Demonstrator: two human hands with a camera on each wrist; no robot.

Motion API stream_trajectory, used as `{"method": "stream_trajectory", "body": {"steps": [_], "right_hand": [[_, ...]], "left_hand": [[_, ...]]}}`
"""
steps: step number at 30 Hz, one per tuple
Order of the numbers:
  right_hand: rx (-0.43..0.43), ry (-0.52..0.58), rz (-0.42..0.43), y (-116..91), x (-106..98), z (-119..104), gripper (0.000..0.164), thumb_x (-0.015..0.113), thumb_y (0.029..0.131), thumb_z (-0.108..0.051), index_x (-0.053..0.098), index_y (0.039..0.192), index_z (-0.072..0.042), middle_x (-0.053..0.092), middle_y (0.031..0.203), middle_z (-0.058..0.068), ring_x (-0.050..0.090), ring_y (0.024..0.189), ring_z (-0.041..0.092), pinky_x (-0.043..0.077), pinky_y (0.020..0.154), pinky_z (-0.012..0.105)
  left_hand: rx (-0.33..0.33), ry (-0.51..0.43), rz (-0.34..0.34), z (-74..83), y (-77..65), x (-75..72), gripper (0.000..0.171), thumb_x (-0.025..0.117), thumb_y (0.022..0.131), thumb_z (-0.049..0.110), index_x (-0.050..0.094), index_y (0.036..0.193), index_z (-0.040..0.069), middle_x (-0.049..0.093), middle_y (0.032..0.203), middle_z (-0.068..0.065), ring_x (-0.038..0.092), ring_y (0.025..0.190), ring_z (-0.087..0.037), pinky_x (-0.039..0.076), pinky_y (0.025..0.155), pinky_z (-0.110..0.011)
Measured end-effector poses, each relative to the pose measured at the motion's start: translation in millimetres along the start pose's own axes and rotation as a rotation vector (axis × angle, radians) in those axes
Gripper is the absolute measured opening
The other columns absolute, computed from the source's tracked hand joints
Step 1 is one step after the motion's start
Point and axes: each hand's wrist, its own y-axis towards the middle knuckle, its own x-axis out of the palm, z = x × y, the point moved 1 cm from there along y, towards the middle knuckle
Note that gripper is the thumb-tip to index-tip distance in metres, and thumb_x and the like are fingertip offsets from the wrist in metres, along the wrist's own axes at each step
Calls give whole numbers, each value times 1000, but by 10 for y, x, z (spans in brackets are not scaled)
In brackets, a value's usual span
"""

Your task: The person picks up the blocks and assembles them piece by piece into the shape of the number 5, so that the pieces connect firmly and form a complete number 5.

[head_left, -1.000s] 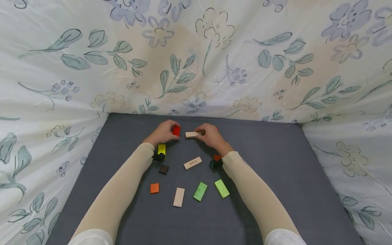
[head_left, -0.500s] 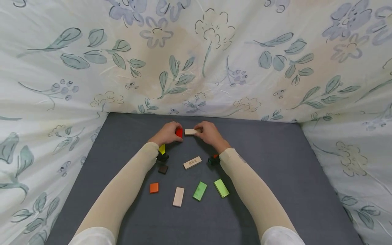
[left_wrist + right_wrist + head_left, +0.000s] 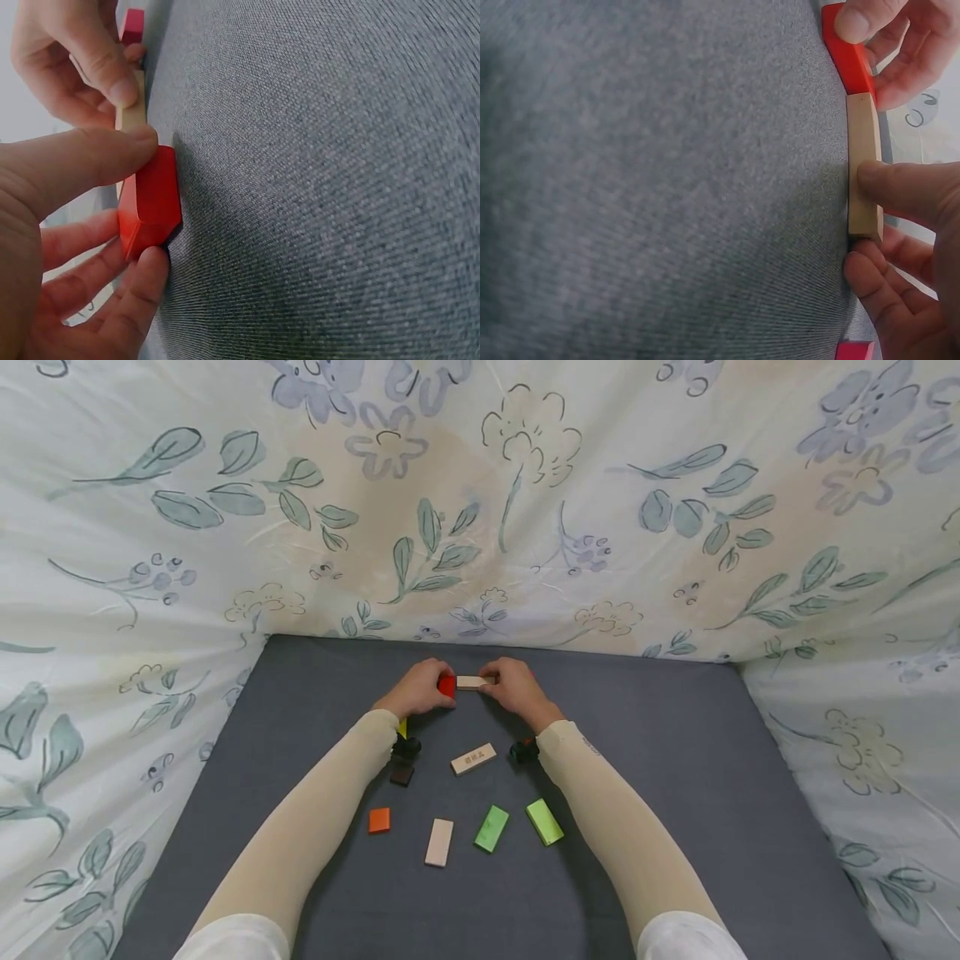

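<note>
My left hand (image 3: 418,687) pinches a red block (image 3: 157,187) between thumb and fingers, low on the dark grey cloth. From the other side my right hand (image 3: 517,688) grips a plain wooden block (image 3: 863,139), thumb along its near face and fingers at its right end. In the right wrist view the wooden block's left end meets the red block's end, and the two form a short row near the cloth's far edge. Past the right hand's fingers lies a pinkish-red block (image 3: 854,350), hidden by the hand in the head view.
Nearer the body lie a printed wooden block (image 3: 473,759), a dark brown block (image 3: 401,775), an orange block (image 3: 379,820), a pale block (image 3: 438,842), a green block (image 3: 491,828) and a light green block (image 3: 544,822). The left wrist partly covers a yellow block (image 3: 402,727).
The left hand has slid the red block rightward until it meets the wooden block, closing the gap between them. The right hand has straightened the wooden block and shifted it slightly away from the body.
</note>
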Motion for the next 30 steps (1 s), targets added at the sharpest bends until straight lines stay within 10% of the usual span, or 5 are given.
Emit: {"method": "stream_trajectory", "body": {"steps": [30], "right_hand": [[13, -24, 7, -48, 45, -62, 25, 79, 103, -18, 80, 125, -7, 70, 113, 9, 64, 98, 25, 55, 88, 41]], "left_hand": [[-25, 43, 23, 69, -51, 71, 57, 85, 96, 17, 64, 145, -1, 64, 134, -19, 61, 113, -33, 52, 101, -47]]}}
